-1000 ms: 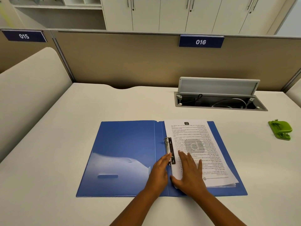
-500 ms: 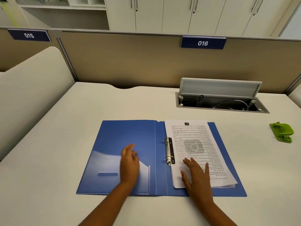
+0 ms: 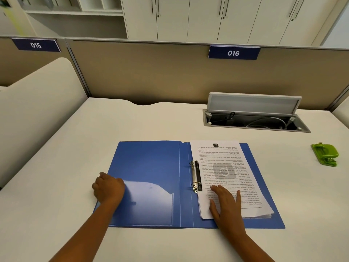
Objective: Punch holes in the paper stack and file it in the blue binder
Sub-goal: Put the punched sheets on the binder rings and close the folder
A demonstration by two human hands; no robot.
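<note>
At the left edge of the open binder (image 3: 151,167), the cover's outer edge is gripped by the left hand (image 3: 109,189), fingers curled round it. At the spine, the rings (image 3: 196,175) appear closed through the paper (image 3: 224,171), which lies filed on the right half. There the sheets are pressed flat by the spread right hand (image 3: 226,202). Closing seems the step in hand: the cover is best swung over slowly, the stack squared first. The green punch (image 3: 325,154) is left well apart, far right.
</note>
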